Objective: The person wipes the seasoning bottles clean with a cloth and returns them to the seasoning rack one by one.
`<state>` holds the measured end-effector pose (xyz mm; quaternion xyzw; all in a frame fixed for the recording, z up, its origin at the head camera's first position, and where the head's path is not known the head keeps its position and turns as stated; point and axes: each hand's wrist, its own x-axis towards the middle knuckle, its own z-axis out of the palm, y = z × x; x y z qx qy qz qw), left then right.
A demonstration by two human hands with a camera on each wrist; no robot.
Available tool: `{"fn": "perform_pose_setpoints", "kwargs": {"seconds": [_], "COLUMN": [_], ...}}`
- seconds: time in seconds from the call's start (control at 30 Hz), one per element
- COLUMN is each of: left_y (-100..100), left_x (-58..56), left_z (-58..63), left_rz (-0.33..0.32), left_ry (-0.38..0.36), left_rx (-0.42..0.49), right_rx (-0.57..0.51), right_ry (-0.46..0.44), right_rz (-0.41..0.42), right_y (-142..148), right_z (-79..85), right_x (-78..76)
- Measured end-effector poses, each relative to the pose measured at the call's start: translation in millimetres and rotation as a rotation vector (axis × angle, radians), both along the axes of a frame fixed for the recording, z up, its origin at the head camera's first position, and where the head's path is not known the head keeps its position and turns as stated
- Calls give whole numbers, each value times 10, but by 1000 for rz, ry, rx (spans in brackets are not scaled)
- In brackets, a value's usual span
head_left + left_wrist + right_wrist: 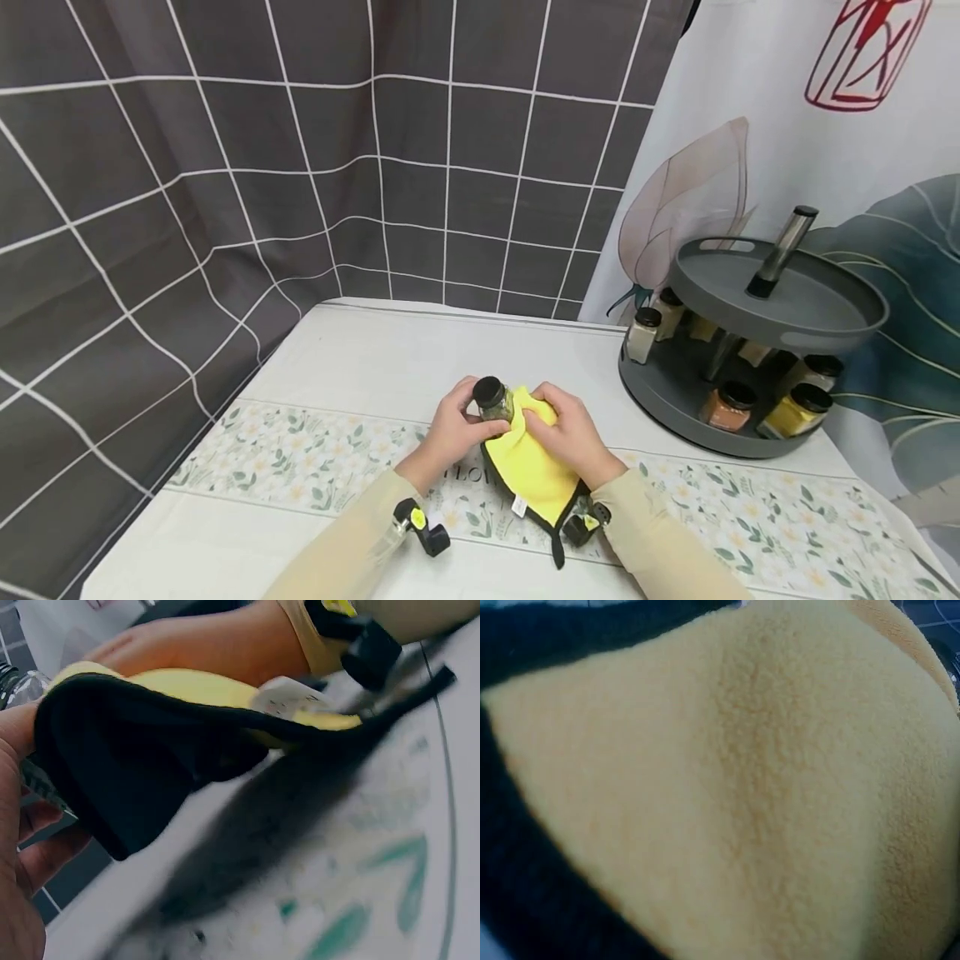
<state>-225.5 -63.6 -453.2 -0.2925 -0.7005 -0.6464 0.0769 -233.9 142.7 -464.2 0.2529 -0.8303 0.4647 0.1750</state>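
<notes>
In the head view my left hand [459,427] grips a small glass spice jar [497,405] with a black lid and greenish contents. The jar is tilted over the table. My right hand [566,429] holds a yellow cloth [536,467] with dark edging against the jar's right side. The cloth's lower end hangs down, with a white tag and a dark loop. The left wrist view shows the cloth's dark underside [127,757] beside the fingers [49,855] of my left hand. Yellow fleecy cloth [742,787] fills most of the right wrist view, which hides my right fingers.
A grey two-tier turntable rack [780,333] stands at the right, several spice jars on its lower tier. Its upper tray [712,279] has a metal post. A floral runner [300,454] crosses the white table [390,350]. Dark grid curtain [487,167] hangs behind and left.
</notes>
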Motion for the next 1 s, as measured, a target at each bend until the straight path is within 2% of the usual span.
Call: {"fn": "perform_pose_setpoints", "kwargs": {"seconds": [0.1, 0.2, 0.3, 0.33, 0.4, 0.47, 0.53, 0.63, 0.7, 0.87, 1.0], "left_y": [19, 80, 192, 228, 291, 318, 323, 309, 304, 299, 267], "left_x": [27, 32, 47, 51, 67, 85, 102, 141, 168, 223, 215], "left_z": [131, 186, 203, 203, 217, 230, 238, 273, 327, 448, 494], "left_rz": [-5, -19, -30, -25, -12, 16, 54, 116, 136, 117, 100], "left_ry": [-4, -131, -269, -289, -280, -246, -234, -243, -241, -221, -193], "left_rx": [100, 239, 392, 427, 460, 461, 448, 412, 375, 277, 216], "right_rx": [-44, -174, -333, -374, -457, -505, -498, -467, -485, -592, -507], "right_ry": [-25, -103, -139, -138, -140, -146, -151, -172, -183, -187, -199], "right_rz": [-17, 15, 57, 62, 48, 23, 6, 45, 77, 103, 189], "right_y": [35, 52, 4, -23, -72, -103, -116, -95, -61, 5, 51], "right_z": [76, 224, 296, 303, 261, 217, 202, 185, 190, 241, 223], "right_x": [-4, 56, 124, 142, 145, 143, 167, 190, 183, 147, 127]}}
